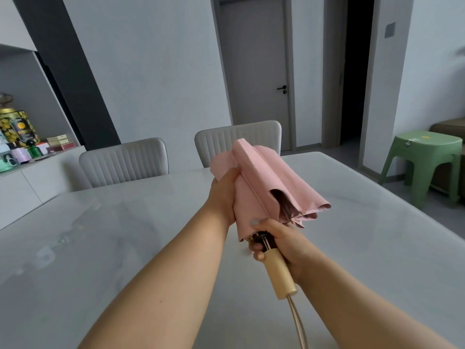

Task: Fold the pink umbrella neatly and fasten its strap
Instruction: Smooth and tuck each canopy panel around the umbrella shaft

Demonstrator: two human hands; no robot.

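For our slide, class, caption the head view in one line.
Left hand grips the pink umbrella's canopy while the right hand holds its wooden handle.

No legible text is found. A yellow mark is seen on the top of the green stool [425, 144], too small to be read. Printing is carried by the yellow-and-black tin [18, 127] on the shelf, but it is blurred.

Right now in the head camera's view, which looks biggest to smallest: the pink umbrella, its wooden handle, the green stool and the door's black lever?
1. pink umbrella, largest, though nearness to the camera inflates it
2. green stool, farther away, so likely bigger than it looks
3. wooden handle
4. black door lever, smallest
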